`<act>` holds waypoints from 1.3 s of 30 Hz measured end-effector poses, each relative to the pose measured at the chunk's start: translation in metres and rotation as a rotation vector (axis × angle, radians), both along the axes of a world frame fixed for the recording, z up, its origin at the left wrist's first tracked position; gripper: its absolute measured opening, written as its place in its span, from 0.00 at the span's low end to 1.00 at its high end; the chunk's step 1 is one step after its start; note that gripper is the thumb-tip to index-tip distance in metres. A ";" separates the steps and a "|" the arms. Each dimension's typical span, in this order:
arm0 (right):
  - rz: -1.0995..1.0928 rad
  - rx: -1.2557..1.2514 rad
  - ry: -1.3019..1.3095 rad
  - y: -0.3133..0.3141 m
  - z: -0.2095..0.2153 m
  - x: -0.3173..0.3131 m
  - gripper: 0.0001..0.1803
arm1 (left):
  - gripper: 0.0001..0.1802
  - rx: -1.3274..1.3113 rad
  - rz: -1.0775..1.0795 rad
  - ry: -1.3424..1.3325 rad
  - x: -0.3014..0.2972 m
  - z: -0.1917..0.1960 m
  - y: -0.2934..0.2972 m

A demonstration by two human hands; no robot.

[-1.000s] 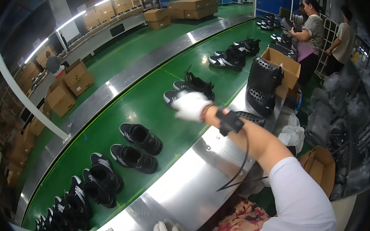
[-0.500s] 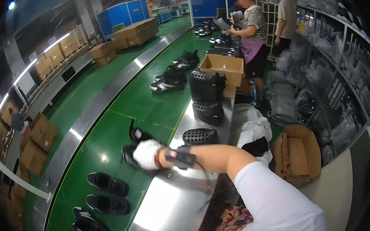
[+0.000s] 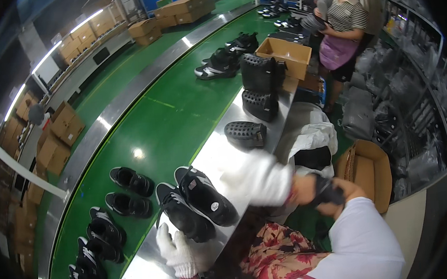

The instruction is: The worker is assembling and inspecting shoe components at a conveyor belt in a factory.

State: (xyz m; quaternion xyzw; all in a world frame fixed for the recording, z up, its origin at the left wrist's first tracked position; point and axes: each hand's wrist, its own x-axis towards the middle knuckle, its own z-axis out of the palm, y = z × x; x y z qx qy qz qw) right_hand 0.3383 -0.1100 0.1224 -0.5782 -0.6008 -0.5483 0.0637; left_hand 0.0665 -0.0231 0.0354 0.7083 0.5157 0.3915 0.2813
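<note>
Black shoes: steady lightly with left hand, of unclear grip; keep right hand, too blurred to judge its hold, clear.

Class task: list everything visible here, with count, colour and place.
Conveyor: one, green, centre.
Ledge: one, silver, along the conveyor's near side.
Near shoes: two, black and grey, above the ledge.
Other shoes: many, mostly black, along the conveyor.
Dimpled pieces: at least three, black, farther up the ledge.
Boxes: several, brown, both sides.
Bag: one, white, right of ledge.
Wrapped bundles: several, grey, far right.
Light tubes: three, white, upper left.
Co-workers: at least two, varied clothing, upper right.
Left hand: one, white glove, beside near shoes.
Right hand: one, white glove, blurred, right of near shoes.
</note>
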 end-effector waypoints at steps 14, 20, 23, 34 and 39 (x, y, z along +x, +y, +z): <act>-0.188 -1.038 0.955 0.052 -0.007 0.161 0.24 | 0.30 0.412 -0.385 0.516 0.068 0.052 -0.035; 0.148 -0.752 1.022 0.033 0.029 0.140 0.19 | 0.35 0.336 -0.311 0.104 0.043 0.050 -0.033; 0.701 -0.634 1.072 0.019 0.048 0.095 0.20 | 0.53 -0.209 -0.368 -0.521 0.040 0.081 -0.033; 0.875 -0.769 1.722 0.003 -0.006 -0.071 0.25 | 0.35 -0.400 0.005 -0.985 0.049 0.073 -0.035; 0.604 -0.531 1.973 -0.011 0.014 -0.055 0.19 | 0.23 -0.074 -0.222 -0.311 0.047 0.063 -0.005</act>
